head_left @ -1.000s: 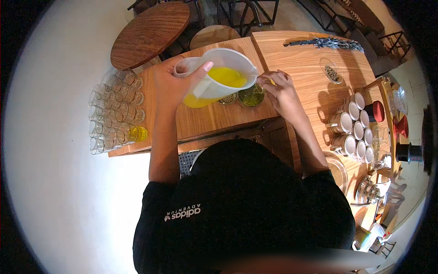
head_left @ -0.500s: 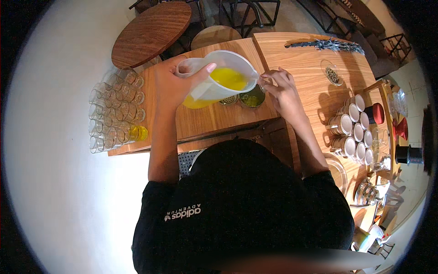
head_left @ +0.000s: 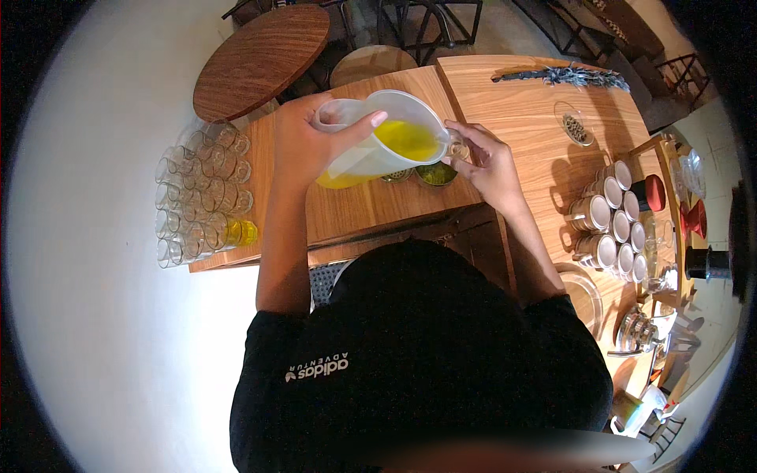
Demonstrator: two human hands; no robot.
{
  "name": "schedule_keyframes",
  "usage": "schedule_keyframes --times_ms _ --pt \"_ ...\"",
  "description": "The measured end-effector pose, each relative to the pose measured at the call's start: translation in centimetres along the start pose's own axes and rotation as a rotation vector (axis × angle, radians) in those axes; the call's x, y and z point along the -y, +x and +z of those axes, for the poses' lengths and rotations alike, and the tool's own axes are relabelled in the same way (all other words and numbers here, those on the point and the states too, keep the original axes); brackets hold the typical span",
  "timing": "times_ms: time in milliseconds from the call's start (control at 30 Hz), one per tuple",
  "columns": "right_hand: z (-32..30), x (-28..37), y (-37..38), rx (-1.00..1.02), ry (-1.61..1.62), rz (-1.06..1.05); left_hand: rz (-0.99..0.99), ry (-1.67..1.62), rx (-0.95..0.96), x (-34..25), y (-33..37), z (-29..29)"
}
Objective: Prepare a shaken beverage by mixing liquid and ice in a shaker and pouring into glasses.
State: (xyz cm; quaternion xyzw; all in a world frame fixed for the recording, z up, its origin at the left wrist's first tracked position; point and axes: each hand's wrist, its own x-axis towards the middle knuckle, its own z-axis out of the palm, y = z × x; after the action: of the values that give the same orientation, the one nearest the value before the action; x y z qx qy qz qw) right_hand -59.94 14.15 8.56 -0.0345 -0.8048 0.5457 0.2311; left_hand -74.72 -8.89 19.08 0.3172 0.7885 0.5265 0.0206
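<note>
My left hand (head_left: 309, 146) is closed round the handle of a translucent plastic pitcher (head_left: 351, 164), thumb on top. The pitcher is tilted to the right, with yellow liquid (head_left: 412, 140) lying toward its spout. A small clear glass (head_left: 457, 147) is in my right hand (head_left: 490, 162), its fingers closed round it right at the spout. Whether liquid is running into the glass I cannot make out. Beneath the pitcher stands a round container (head_left: 436, 173) with something green in it, partly covered. Beside it shows part of a perforated metal piece (head_left: 397, 175).
Rows of clear glasses (head_left: 206, 185) line the counter's left end; one front glass (head_left: 241, 232) holds yellow liquid. To the right are stacked cups (head_left: 605, 217), a glass dish of dark bits (head_left: 576, 128) and a feathery blue-grey bunch (head_left: 583, 77). A round table (head_left: 264, 59) stands beyond.
The pitcher has shifted slightly right. My right hand has turned at the spout, and the small glass in its fingers now shows more plainly.
</note>
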Motion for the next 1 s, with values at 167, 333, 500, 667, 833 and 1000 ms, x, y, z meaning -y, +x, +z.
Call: schedule_keyframes --times_ms 167,333,500,667,833,1000 --pt "-0.2 0.4 -0.1 0.078 0.03 0.101 0.051 0.134 0.059 -0.8 0.2 -0.3" --pt "0.0 0.1 -0.1 0.087 0.033 0.102 0.053 0.13 0.083 -0.5 0.5 -0.1" --pt "0.2 -0.7 0.0 0.042 0.003 0.02 0.047 0.165 0.133 -1.1 0.8 -0.1" --pt "0.3 -0.4 0.1 0.017 -0.018 -0.015 0.051 0.232 0.132 -0.9 1.0 0.0" --pt "-0.1 0.1 0.2 0.037 -0.041 0.01 0.05 0.208 0.15 -1.1 1.1 -0.1" --pt "0.1 -0.6 0.2 0.027 0.02 -0.007 0.048 0.17 0.158 -1.1 1.2 0.0"
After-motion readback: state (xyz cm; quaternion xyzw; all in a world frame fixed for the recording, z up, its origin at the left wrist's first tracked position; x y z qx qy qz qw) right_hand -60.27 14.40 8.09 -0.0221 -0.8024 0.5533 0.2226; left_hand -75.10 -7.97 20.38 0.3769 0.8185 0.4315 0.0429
